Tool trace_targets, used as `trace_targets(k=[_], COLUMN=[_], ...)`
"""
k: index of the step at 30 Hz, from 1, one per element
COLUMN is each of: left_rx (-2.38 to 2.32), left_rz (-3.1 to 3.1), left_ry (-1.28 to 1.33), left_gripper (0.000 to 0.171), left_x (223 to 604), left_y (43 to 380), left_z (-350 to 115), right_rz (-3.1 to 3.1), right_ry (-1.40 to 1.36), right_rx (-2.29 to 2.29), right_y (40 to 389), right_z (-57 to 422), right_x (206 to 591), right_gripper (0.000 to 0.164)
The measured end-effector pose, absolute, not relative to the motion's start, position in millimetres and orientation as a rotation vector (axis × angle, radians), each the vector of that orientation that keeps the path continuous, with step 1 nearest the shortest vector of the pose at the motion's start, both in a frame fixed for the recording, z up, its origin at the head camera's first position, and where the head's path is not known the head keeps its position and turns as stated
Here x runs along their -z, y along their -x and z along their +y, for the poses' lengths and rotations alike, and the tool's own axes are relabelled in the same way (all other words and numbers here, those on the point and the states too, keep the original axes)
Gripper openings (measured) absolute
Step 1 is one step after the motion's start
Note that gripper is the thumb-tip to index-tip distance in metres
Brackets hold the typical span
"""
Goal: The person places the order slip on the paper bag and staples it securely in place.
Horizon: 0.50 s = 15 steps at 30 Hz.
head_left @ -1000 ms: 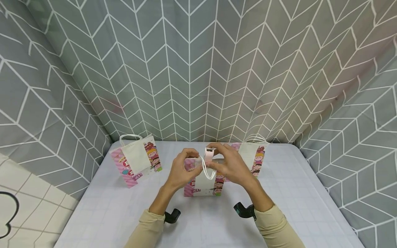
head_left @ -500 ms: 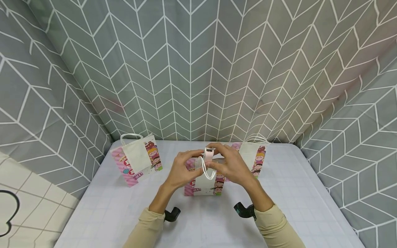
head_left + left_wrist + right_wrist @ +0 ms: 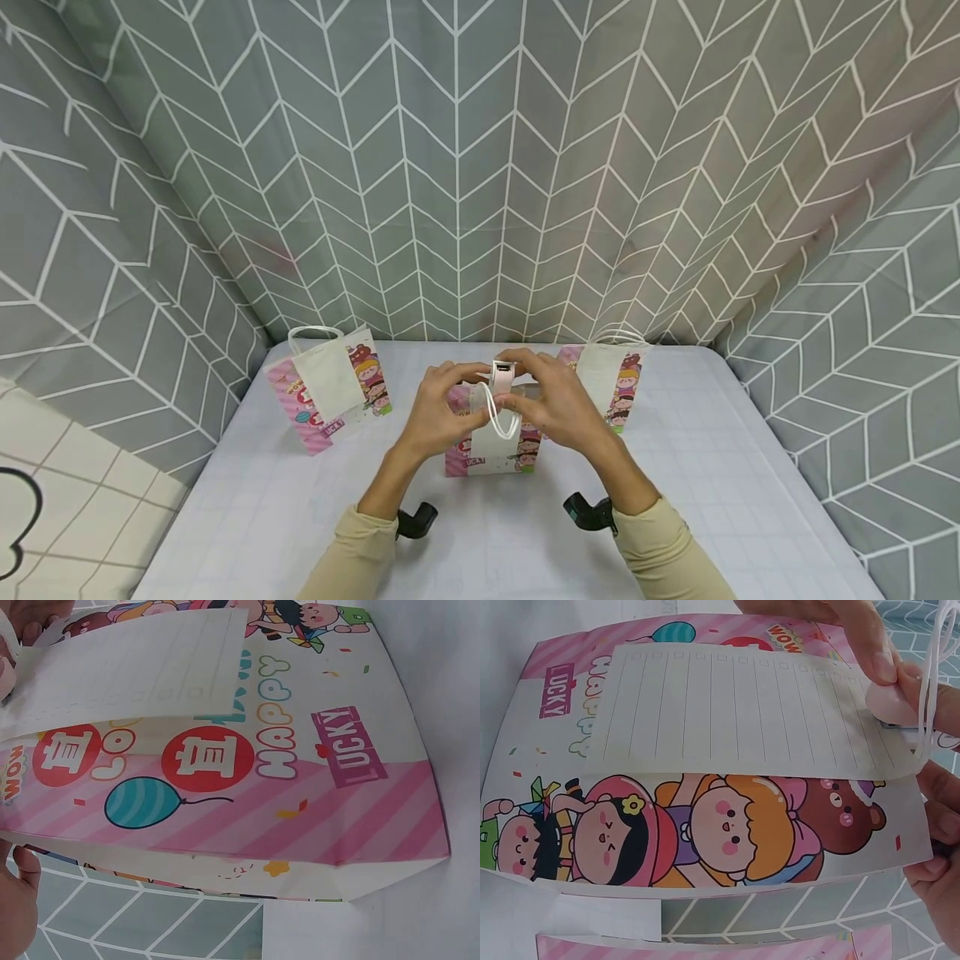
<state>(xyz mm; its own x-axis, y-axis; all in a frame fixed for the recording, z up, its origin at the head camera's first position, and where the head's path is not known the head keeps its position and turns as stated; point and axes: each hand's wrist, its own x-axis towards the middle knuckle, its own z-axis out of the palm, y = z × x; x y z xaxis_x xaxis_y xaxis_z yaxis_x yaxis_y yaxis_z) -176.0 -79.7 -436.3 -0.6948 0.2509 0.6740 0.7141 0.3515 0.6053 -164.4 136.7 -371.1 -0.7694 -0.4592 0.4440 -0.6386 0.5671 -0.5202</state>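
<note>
A pink-and-white gift bag with cartoon figures stands in the middle of the table, its white handles hanging forward. A lined white sheet lies flat against its front. My right hand pinches a small pink stapler at the bag's top edge, over the sheet. From the left, my left hand pinches the bag's top, thumb in front near the handle, index finger reaching the stapler. Part of the stapler is covered by fingers in the right wrist view.
A similar bag with a white sheet stands tilted at back left. Another bag with a sheet stands behind my right hand. A patterned grey curtain rises behind the white table.
My left index finger has straightened toward the stapler over the last second. The right hand keeps its grip, and the bags stay where they were.
</note>
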Motion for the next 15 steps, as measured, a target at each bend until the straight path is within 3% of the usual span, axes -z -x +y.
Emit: trace_targets(k=[15], left_rx=[1.293], left_rz=[-2.157], left_ry=[0.867], left_gripper=[0.048], left_x=[434.3], left_y=[175.8], left_z=[-79.5], right_rz=[-2.543], right_ry=[-0.905], right_rx=[-1.014], right_y=[164.6], right_z=[138.0], right_x=[374.9], right_gripper=[0.054])
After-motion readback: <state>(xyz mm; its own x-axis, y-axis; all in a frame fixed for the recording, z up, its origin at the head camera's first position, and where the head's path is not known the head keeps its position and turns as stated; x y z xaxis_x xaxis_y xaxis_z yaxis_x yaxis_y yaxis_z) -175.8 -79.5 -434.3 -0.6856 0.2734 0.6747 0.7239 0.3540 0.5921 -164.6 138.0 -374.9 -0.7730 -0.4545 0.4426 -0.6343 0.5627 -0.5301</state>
